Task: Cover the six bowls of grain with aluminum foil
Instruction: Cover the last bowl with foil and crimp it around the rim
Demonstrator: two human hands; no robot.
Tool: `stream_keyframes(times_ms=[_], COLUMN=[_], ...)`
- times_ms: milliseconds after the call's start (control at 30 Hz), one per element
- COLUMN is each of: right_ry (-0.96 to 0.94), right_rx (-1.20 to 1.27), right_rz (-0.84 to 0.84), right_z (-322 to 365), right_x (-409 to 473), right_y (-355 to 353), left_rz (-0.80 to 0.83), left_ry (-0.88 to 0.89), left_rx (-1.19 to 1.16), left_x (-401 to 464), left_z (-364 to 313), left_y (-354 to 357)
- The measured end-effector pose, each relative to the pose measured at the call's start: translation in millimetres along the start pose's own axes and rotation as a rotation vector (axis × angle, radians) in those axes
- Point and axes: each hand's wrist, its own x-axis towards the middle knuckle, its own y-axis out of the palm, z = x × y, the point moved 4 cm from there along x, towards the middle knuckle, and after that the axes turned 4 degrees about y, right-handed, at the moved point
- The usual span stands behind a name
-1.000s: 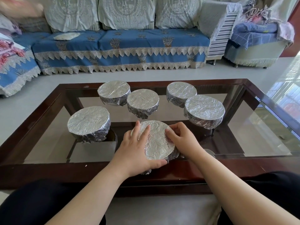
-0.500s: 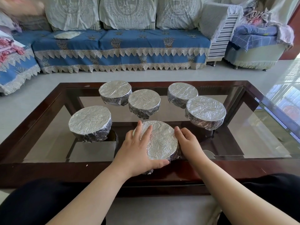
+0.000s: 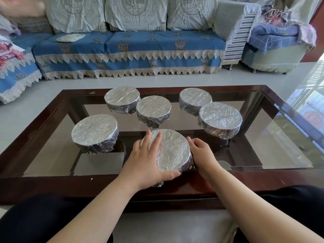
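Head view. Over the last second my right hand has slid off the top of the nearest foil-covered bowl and down to its right flank. A second ago its fingers lay bent on the foil lid; now they are curled against the side wall, pressing the foil skirt in under the rim. My left hand has barely shifted: palm on the left part of the lid, fingers straight and spread, thumb hooked along the near edge.

What that means, as I judge it: the top is already smoothed and I am on the crimping of the last bowl. This looks like the closing step of the whole job.

Hand states. Left: flat and wide, holding the bowl down, gripping nothing. Right: fingers bent, cupping the bowl's side; the fingertips are hidden behind the bowl, so how tightly they clamp I cannot tell.

Where things are. The nearest bowl sits low centre of the frame, at the near edge of the glass tabletop. The other five foil-covered bowls stand beyond it in a loose arc, middle of the frame, all wrapped over the top and down the sides. A loose tail of foil shows below my left thumb, not yet tucked.
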Motion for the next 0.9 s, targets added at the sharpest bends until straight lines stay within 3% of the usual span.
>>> stream_keyframes(times_ms=[533, 767, 900], right_ry=[-0.039, -0.116, -0.177], right_rx=[0.122, -0.066, -0.3], right_rz=[-0.003, -0.055, -0.112], right_z=[-3.9, 2.8, 12.9], right_x=[-1.3, -1.7, -0.3], right_y=[7.2, 2.7, -2.1], left_rz=[-0.027, -0.05, -0.049], left_ry=[0.011, 0.003, -0.007], left_rx=[0.023, 0.043, 0.038], left_x=[1.6, 1.9, 2.5], left_z=[0.0, -0.6, -0.3], left_y=[1.0, 1.4, 2.5])
